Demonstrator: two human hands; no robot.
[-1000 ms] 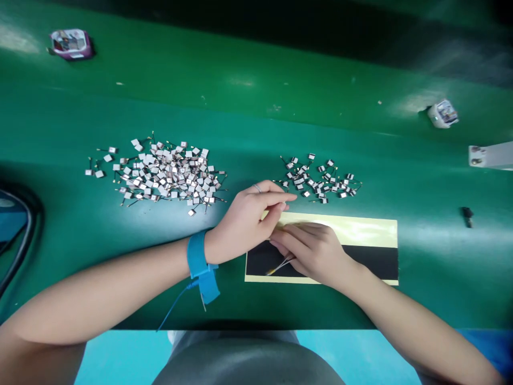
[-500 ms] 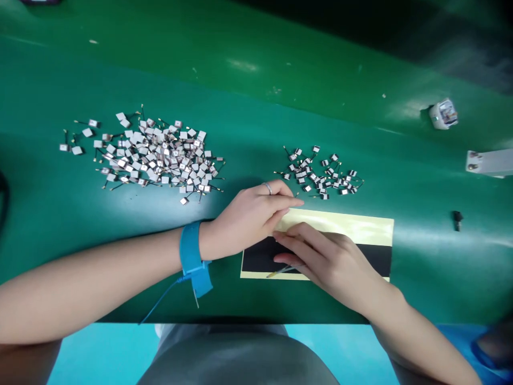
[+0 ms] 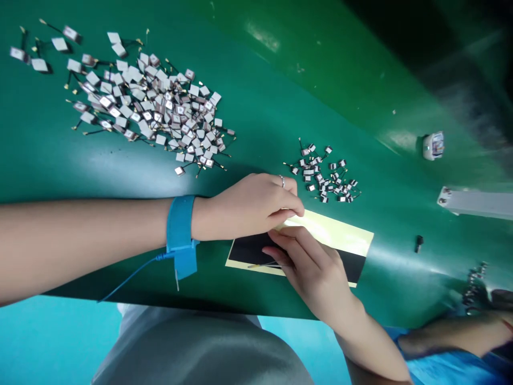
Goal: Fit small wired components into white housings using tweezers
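My left hand (image 3: pixel 256 206), with a ring and a blue wrist strap (image 3: pixel 180 230), is closed in a pinch over the upper left part of a pale yellow sheet (image 3: pixel 340 229). What its fingertips hold is hidden. Just below, my right hand (image 3: pixel 316 272) is curled over the black band (image 3: pixel 250 248) of that sheet, its fingertips close to the left hand. Thin metal tweezers (image 3: pixel 260 265) stick out to the left from under my right fingers, partly hidden. Beyond the hands lies a small pile of little square parts with short black leads (image 3: pixel 320 174).
A larger pile of square parts with cables (image 3: pixel 160 107) spreads at the upper left. At the right are a small white container (image 3: pixel 433 146), a white bar (image 3: pixel 481 202) and a small black piece (image 3: pixel 419 244). Another person's arm (image 3: pixel 457 331) rests at the lower right.
The view has turned and shifted, so the piles and sheet appear tilted. My left fingers have curled in more at the sheet. Another person's arm now shows more fully.
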